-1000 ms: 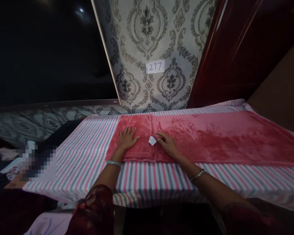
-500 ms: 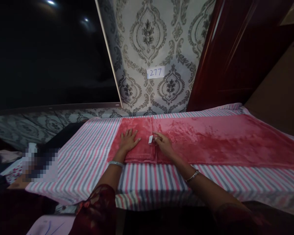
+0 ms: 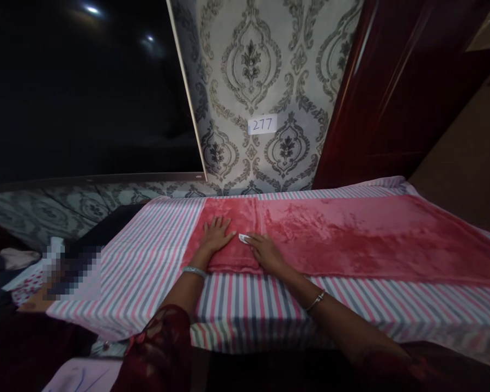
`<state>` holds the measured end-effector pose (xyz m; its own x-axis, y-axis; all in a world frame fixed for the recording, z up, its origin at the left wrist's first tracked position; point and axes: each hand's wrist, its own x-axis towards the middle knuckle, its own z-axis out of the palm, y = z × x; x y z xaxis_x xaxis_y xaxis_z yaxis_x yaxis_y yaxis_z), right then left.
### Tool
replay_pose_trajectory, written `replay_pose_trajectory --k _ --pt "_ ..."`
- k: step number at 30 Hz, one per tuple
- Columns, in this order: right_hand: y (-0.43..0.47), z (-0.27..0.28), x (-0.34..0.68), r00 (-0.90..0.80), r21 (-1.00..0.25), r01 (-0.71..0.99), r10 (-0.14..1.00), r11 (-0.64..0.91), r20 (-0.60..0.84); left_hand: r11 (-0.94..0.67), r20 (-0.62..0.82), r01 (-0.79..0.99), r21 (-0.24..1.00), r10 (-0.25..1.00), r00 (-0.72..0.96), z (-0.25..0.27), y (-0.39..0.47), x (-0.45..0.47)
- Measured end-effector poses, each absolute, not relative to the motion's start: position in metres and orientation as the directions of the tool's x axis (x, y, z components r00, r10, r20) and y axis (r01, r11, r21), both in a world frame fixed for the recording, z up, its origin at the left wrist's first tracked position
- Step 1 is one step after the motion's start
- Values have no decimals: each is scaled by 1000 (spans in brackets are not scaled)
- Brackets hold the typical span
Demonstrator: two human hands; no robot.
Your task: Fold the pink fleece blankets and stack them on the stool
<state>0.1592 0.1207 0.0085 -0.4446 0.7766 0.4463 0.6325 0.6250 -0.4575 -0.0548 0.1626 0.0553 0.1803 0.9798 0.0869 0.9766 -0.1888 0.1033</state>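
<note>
While the left hand (image 3: 216, 235) is laid flat with fingers spread on the folded end of the pink fleece blanket (image 3: 351, 234), the right hand (image 3: 265, 251) is rested palm-down just beside it, its fingertips touching the small white tag (image 3: 243, 238); whether the tag is pinched or merely pressed cannot be told. Neither hand is closed around the cloth. The blanket is spread lengthwise across the striped sheet (image 3: 155, 261) covering the tabletop, with its left end doubled over beneath both hands and the rest stretched away to the right. A numbered paper label (image 3: 262, 124) is fixed to the patterned wall (image 3: 249, 65) behind. Several risks can be judged from this position: the plush pile is likely slippery, so the doubled layer could be shifted out of line if pressure is applied unevenly; the striped sheet could be dragged and bunched beneath it; and the tag could be creased or pulled if tugged sideways.
</note>
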Motion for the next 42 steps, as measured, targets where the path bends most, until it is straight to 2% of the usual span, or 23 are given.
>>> replay_pose_trajectory --k 3,5,9,11,14,18,23,27,32,42 --pt "118 6 158 -440 -424 640 758 640 480 -245 147 957 155 964 222 62 154 -48" --pt "118 3 158 -420 -445 624 756 642 502 -324 195 930 172 937 290 64 140 -39" --pt "122 -3 161 -331 -591 506 774 629 540 -592 305 780 201 795 525 58 100 -22" --pt "125 -5 164 -245 -692 414 805 591 541 -650 330 739 174 746 578 52 82 -19" --pt "129 -6 170 -96 -800 320 857 508 506 -645 321 751 141 747 581 45 66 -19" --pt "132 -5 173 49 -862 306 897 404 438 -655 283 738 164 748 601 43 63 -20" --pt "132 -5 175 0 -899 269 934 345 359 -624 260 755 203 777 573 42 67 -13" --pt "132 -2 177 2 -925 258 957 279 290 -613 341 754 235 779 527 38 70 -7" --pt "132 8 171 70 -879 418 956 230 283 -614 441 744 264 763 472 27 69 -6" --pt "142 12 166 46 -828 515 958 221 284 -611 381 783 116 755 533 16 56 -3"
